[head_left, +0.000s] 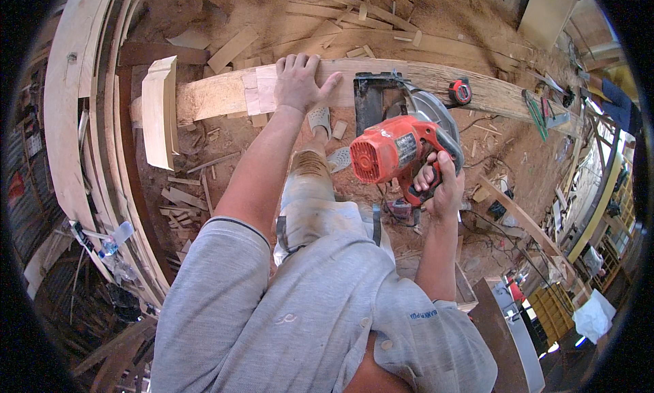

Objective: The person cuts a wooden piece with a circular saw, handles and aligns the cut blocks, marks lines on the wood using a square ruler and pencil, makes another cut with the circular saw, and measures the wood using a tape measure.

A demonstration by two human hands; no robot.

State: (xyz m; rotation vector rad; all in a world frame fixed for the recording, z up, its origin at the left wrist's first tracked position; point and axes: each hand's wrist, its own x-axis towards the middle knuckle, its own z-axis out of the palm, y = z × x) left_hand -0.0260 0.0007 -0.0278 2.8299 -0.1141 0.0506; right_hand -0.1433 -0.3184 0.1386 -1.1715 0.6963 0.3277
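My left hand [298, 82] lies on a long wooden plank [216, 97] that runs across the top middle of the view, its thumb spread and fingertips at the far edge, beside a pale pinkish patch of wood. My right hand [439, 184] grips the rear handle of a red and grey circular saw [385, 150]. The saw's dark base plate sits over the plank, right of my left hand; its blade is mostly hidden. A red and black tape measure [460, 91] rests on the plank beyond the saw, and green-handled tools [535, 114] lie farther right.
Angled timber [159, 112] crosses the plank's left end. Long boards [71, 137] are stacked along the left. Wood offcuts [184, 197] and sawdust cover the ground around my feet. Cords [484, 223], boards and a white plastic bag [594, 315] are at the right, with blue clothing [616, 107] at the right edge.
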